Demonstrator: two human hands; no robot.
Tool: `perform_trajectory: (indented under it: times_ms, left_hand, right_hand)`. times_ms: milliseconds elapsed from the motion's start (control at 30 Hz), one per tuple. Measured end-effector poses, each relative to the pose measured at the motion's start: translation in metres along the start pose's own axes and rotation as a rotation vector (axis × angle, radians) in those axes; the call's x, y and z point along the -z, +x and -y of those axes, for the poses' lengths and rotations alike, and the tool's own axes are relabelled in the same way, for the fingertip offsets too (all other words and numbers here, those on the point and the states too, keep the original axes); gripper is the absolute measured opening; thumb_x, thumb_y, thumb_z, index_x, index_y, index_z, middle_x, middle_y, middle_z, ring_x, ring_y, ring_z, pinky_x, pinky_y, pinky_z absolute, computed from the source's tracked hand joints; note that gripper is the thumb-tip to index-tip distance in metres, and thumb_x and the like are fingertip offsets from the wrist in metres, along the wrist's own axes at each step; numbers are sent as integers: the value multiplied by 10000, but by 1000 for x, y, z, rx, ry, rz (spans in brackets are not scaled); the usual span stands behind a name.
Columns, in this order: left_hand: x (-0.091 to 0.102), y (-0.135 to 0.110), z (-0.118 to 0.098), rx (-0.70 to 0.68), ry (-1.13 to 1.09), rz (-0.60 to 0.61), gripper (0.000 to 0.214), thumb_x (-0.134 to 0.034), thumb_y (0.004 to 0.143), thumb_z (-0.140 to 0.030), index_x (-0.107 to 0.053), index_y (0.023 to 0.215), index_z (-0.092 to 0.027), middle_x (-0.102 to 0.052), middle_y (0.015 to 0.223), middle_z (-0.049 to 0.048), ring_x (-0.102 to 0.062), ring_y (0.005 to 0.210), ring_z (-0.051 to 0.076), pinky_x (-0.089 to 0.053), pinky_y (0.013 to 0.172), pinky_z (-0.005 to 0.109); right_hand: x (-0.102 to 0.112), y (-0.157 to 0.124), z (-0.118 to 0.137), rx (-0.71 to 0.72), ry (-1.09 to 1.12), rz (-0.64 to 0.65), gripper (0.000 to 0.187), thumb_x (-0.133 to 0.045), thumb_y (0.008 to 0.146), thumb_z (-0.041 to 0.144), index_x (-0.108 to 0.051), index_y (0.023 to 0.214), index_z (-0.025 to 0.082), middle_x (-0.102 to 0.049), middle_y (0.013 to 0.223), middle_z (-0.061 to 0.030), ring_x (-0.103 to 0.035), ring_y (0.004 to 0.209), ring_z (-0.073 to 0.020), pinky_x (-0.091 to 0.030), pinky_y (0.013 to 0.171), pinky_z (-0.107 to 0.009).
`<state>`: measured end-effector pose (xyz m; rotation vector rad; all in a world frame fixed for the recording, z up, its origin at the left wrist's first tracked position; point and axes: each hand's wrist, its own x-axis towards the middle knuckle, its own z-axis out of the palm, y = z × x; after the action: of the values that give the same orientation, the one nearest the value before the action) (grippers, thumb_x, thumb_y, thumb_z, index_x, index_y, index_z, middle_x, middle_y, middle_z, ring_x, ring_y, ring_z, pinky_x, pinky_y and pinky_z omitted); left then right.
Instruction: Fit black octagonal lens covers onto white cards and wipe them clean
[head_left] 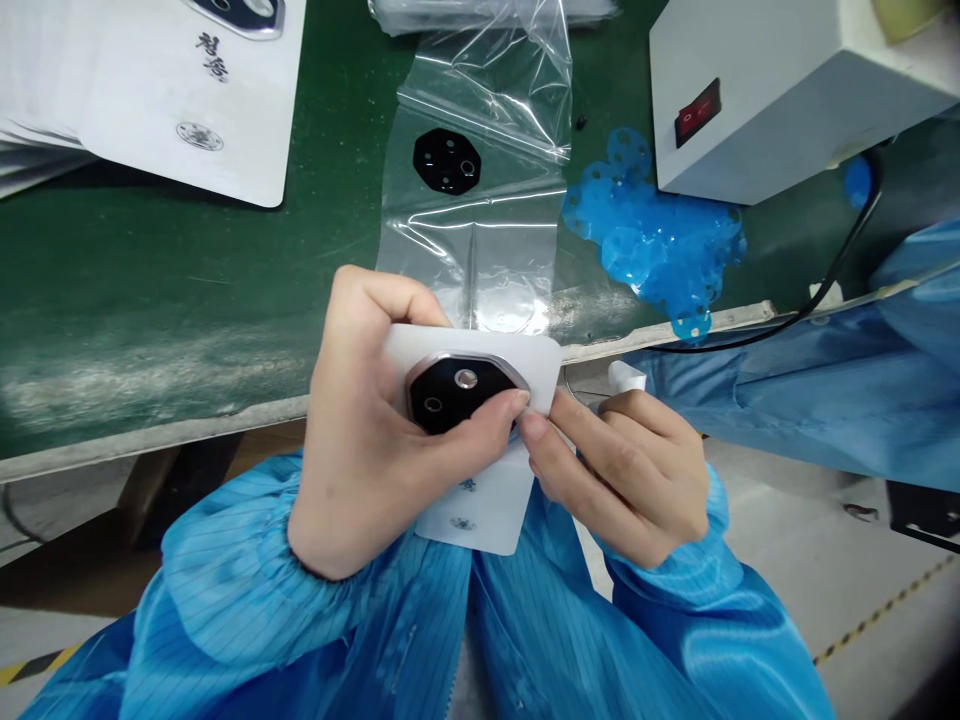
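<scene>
Left hand (367, 430) gripping white panel (484, 510) from its left side, thumb reaching across black plate (450, 395) to plate's right end. Right hand (630, 470) bringing bent fingers to panel's right edge, fingertips touching there; cannot tell whether they are pinching anything. Panel lying right of left palm, long axis running from near table (225, 260) edge toward body. Right fingertips sitting just beside left thumb tip, both hands being equally near plate's right end.
</scene>
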<state>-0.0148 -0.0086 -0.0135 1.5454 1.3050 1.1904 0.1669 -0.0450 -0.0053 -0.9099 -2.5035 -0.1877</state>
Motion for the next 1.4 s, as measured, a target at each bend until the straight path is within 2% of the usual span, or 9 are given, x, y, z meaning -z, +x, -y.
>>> perform_trajectory:
  times_ms: [133,267,400,533,700,933,1033,1267,1400]
  left_hand:
    - [1,-1,0,-13,24,0,380,-734,601,-207,-409,792,-258,-426,795,7,-460,653,159,-424,443,329]
    - [1,-2,0,21,-25,21,382,-726,606,-201,-407,806,-263,-434,792,7,-471,647,162,-402,404,318]
    - [1,-1,0,-6,-20,25,374,-731,611,-212,-411,799,-260,-431,793,7,-466,634,159,-402,399,317]
    - [0,0,-1,-26,18,18,364,-725,623,-203,-415,802,-262,-437,803,10,-470,651,166,-428,439,332]
    - [0,-1,-1,-35,29,30,363,-731,631,-185,-417,794,-265,-412,782,-11,-455,621,136,-426,421,296]
    - [1,-2,-5,-43,10,56,349,-730,637,-214,-424,799,-257,-428,787,-2,-475,626,142,-442,424,310]
    - [1,-2,-5,-59,13,64,349,-730,639,-208,-422,797,-254,-431,778,-8,-478,610,130,-446,409,283]
    - [0,-1,-5,-101,40,69,374,-749,622,-225,-423,806,-217,-432,764,-34,-483,595,78,-439,419,186]
    - [5,-8,-15,28,-68,133,270,-683,716,-223,-449,846,-196,-435,761,-36,-451,560,52,-414,404,146]
  right_hand:
    - [-2,1,-2,21,-22,-11,309,-620,774,88,-592,1082,80,-689,1030,-137,-532,576,-121,-393,473,-305]
    - [-4,2,-4,52,5,-102,239,-609,779,103,-606,1017,121,-709,957,-119,-470,512,-97,-371,445,-287]
    - [-1,3,-4,57,0,-66,171,-597,794,128,-615,964,118,-710,941,-120,-494,522,-103,-384,447,-287]
    - [4,3,-2,42,-20,12,241,-612,782,127,-602,1022,105,-704,965,-133,-521,557,-116,-410,480,-298]
    - [1,4,-4,64,-100,-37,212,-614,784,131,-617,995,113,-717,918,-123,-468,513,-97,-376,452,-281]
    - [2,5,-5,78,6,-106,148,-594,789,110,-605,935,91,-721,826,-147,-518,523,-119,-369,441,-287]
    - [6,4,-4,78,-38,-35,173,-605,787,124,-606,959,104,-722,854,-143,-489,513,-112,-386,450,-290]
    - [8,9,-10,214,-175,-63,116,-618,786,172,-621,898,144,-719,776,-99,-413,462,-92,-346,426,-271]
    - [13,10,-8,241,-186,-50,113,-616,792,179,-616,894,131,-709,749,-106,-433,470,-101,-346,429,-280]
